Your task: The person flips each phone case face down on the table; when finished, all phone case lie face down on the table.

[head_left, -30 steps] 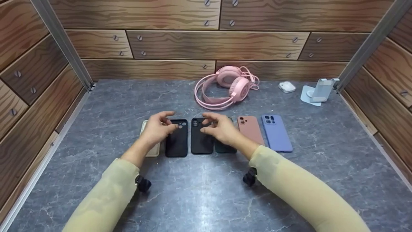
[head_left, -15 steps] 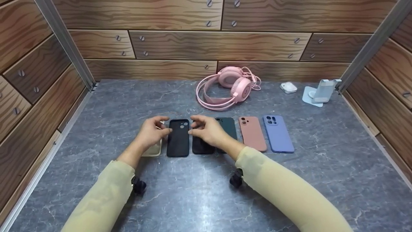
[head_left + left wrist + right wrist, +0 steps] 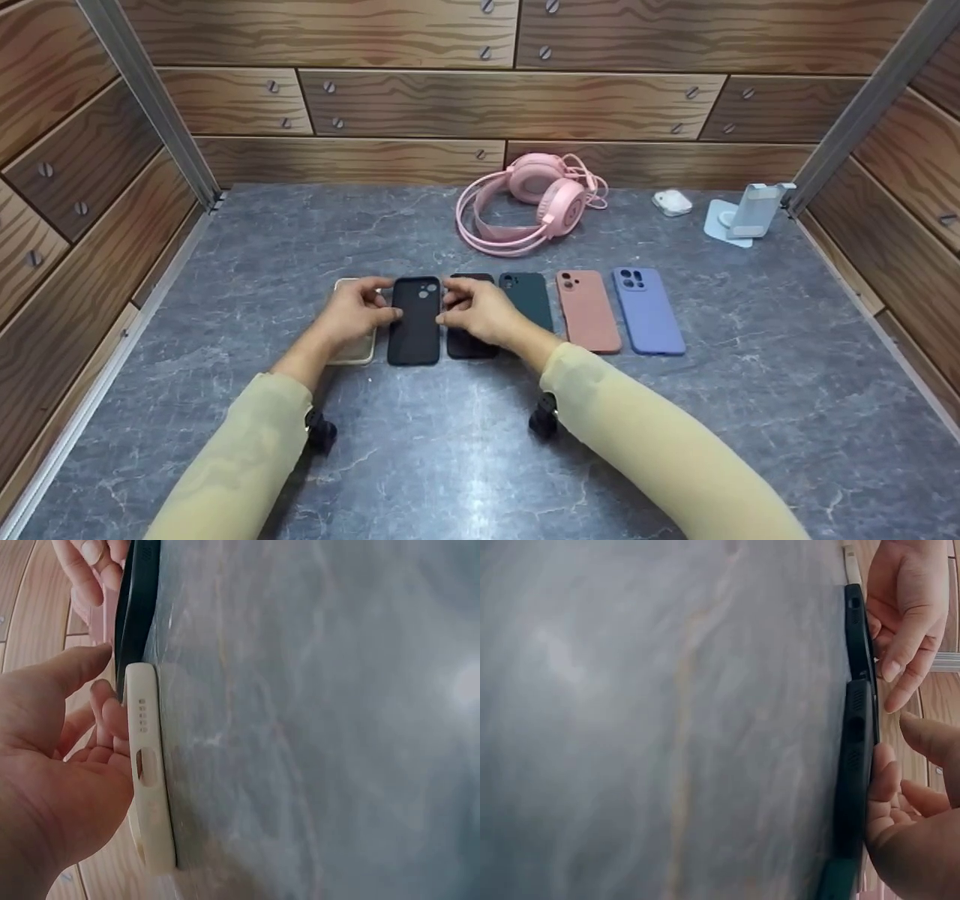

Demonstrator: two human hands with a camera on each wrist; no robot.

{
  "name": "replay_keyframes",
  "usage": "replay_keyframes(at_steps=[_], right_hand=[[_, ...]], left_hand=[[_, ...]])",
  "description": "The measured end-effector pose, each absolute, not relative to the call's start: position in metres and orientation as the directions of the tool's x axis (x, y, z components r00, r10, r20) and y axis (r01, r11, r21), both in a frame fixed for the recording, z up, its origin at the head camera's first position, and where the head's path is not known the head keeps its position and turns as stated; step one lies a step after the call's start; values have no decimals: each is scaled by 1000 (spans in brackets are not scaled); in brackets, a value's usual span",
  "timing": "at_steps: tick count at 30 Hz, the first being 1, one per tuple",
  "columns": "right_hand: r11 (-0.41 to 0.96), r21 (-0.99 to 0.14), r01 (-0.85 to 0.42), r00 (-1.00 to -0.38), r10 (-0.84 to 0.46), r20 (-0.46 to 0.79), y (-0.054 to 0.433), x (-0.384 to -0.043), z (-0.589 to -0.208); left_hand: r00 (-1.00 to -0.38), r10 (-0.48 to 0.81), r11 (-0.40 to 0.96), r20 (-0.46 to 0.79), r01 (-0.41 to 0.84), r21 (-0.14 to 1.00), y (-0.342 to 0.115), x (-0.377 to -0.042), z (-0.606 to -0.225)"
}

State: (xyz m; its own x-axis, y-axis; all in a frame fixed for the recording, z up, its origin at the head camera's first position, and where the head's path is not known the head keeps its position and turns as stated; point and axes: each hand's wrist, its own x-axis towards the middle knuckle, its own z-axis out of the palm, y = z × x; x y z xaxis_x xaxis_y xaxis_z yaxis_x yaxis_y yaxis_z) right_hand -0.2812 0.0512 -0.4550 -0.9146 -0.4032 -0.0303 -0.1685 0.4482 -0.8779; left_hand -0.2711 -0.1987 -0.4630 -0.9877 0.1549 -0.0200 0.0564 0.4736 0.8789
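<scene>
A black phone case [image 3: 415, 322] lies hollow side up in a row of cases on the table. My left hand [image 3: 350, 311] is at its left edge, thumb tip at the rim, above a cream phone case [image 3: 150, 772]. My right hand [image 3: 484, 311] is at its right edge, over a second black phone case [image 3: 471, 349], which it partly covers. In the left wrist view the thumb is extended towards the dark rim. Neither hand visibly lifts a case. In the right wrist view the right thumb stands apart from the cases and the curled fingers hover by or touch the second black one.
To the right in the row lie a dark green phone case [image 3: 527, 300], a pink one [image 3: 589, 311] and a lilac one [image 3: 649, 311]. Behind them are pink headphones [image 3: 561, 206], a small white case [image 3: 672, 202] and a light blue phone stand [image 3: 750, 214]. Wood-patterned panels [image 3: 420, 105] wall the table.
My right hand has moved left, from over the second black and green cases to the first black case's right edge. My left hand has drawn slightly left and down to its left edge.
</scene>
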Motion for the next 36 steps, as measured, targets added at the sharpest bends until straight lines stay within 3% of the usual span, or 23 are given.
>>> replay_keyframes(at_steps=[18,36], right_hand=[[551,-787,-277,-874,-485,-32,49,-280,-458],[546,-792,-273,-875,-483,-31,50,-277,-458]], left_hand=[[-987,152,513,-52,34,858,-199,-270,-465],[-984,173,563,-43,63,824,-196,-267,-467]])
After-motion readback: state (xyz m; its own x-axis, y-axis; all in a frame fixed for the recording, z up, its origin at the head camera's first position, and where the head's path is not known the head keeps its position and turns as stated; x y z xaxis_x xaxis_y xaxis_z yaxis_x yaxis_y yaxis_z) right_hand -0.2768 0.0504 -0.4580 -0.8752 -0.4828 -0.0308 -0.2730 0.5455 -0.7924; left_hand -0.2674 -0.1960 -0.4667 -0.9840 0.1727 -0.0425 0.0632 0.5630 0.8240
